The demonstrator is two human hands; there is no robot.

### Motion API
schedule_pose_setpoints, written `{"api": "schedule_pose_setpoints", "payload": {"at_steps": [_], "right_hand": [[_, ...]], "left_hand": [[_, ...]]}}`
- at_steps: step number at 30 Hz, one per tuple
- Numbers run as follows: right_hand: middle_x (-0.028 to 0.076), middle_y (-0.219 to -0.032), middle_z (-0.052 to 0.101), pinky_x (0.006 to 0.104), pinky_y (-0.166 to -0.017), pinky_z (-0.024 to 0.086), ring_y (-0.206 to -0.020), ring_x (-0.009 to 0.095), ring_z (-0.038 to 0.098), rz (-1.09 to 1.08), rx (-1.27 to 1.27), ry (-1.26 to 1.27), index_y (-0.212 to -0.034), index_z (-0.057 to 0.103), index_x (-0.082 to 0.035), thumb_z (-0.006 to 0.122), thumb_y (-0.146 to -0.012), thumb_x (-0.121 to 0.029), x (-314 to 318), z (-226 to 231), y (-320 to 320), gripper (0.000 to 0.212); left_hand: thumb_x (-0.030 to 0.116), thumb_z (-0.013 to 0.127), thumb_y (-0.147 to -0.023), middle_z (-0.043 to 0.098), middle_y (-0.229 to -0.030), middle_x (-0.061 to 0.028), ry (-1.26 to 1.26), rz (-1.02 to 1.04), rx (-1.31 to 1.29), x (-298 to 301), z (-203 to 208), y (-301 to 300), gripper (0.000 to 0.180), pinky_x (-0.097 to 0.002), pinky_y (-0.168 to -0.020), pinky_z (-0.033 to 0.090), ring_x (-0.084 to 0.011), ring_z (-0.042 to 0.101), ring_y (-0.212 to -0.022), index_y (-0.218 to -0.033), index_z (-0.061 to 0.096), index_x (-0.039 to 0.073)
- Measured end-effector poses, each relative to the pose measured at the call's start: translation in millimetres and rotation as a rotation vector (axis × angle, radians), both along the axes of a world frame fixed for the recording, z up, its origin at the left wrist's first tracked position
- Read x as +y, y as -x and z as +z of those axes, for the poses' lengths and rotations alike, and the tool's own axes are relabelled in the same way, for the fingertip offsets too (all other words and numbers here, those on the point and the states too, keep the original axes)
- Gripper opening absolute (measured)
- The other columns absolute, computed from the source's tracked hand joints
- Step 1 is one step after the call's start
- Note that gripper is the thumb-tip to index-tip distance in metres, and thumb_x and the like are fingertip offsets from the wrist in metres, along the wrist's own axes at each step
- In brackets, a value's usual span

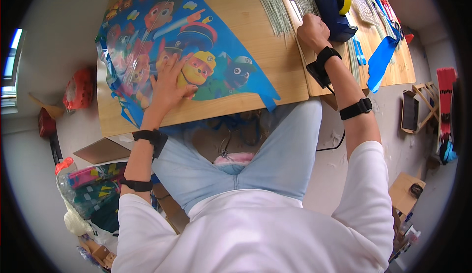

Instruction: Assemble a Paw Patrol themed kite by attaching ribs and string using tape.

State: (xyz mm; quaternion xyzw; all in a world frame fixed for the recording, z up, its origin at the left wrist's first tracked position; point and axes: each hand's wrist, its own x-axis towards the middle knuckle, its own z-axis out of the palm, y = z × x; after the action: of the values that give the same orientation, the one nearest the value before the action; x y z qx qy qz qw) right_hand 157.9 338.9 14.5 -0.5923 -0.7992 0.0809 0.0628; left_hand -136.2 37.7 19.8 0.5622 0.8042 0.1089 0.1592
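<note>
A shiny blue sheet (221, 29), printed with cartoon animals and a figure, covers the left part of the wooden table. It has a pointed, kite-like outline and blue strips at its edges. My left hand (169, 84) lies on it with the fingers spread, near the table's front edge. Farther right, my right hand (313, 31) is closed into a fist beside a dark blue tape dispenser (334, 15) with a yellow roll. Pale thin sticks (271, 5) lie in bundles just beyond and left of that fist. Whatever its curled fingers hold is hidden.
Right of the dispenser lie a clear bag (363, 7) of small pieces, a blue strip (381, 64) and dark-handled scissors (396, 28). A seam runs between two boards of the wooden table (282, 76). Packed colourful bags (96, 189) stand on the floor at left.
</note>
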Motion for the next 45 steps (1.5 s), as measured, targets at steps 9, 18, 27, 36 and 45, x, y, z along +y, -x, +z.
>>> {"api": "schedule_pose_setpoints", "payload": {"at_steps": [9,18,27,36,45], "right_hand": [[0.026,-0.107,0.066,0.0459,-0.089,0.051,-0.106,0.042,0.062,-0.017,0.108,0.115,-0.097,0.069,0.0,0.052,-0.077,-0.015,-4,2,-12,0.031],[0.019,-0.093,0.07,0.0407,-0.082,0.053,-0.093,0.036,0.068,-0.163,0.226,0.043,-0.085,0.072,-0.007,0.069,-0.072,-0.021,-1,2,-5,0.02],[0.022,-0.098,0.069,0.045,-0.084,0.052,-0.095,0.039,0.067,-0.152,0.155,-0.048,-0.086,0.069,-0.003,0.058,-0.071,-0.011,28,-12,19,0.021],[0.025,-0.084,0.067,0.0447,-0.072,0.051,-0.082,0.045,0.065,0.036,0.203,0.108,-0.077,0.067,0.001,0.055,-0.07,-0.013,24,13,-5,0.019],[0.003,-0.066,0.059,0.0275,-0.055,0.042,-0.063,0.01,0.054,0.285,0.927,0.669,-0.078,0.064,0.004,0.066,-0.08,-0.013,-136,18,5,0.017]], "left_hand": [[0.037,0.079,-0.068,0.029,-0.157,-0.0083,-0.025,-0.002,-0.034,3,0,-4,0.087,-0.0711,-0.108,0.011,-0.032,0.017,-0.147,-0.146,0.041,0.032],[0.032,0.08,-0.064,0.027,-0.158,-0.0084,0.007,0.045,-0.067,-2,16,-9,0.091,-0.0724,-0.109,0.009,-0.0326,0.015,-0.148,-0.146,0.04,0.037],[0.036,0.08,-0.065,0.027,-0.158,-0.0082,0.004,0.048,-0.084,-2,11,-9,0.09,-0.0719,-0.109,0.007,-0.0329,0.014,-0.148,-0.146,0.041,0.036],[0.036,0.078,-0.067,0.028,-0.158,-0.0077,-0.009,0.039,-0.092,-5,13,-11,0.089,-0.0717,-0.109,0.008,-0.0326,0.015,-0.148,-0.146,0.04,0.036],[0.037,0.078,-0.068,0.028,-0.157,-0.0089,-0.01,0.025,-0.06,-9,9,-9,0.089,-0.0723,-0.109,0.009,-0.0342,0.016,-0.147,-0.147,0.038,0.037]]}}
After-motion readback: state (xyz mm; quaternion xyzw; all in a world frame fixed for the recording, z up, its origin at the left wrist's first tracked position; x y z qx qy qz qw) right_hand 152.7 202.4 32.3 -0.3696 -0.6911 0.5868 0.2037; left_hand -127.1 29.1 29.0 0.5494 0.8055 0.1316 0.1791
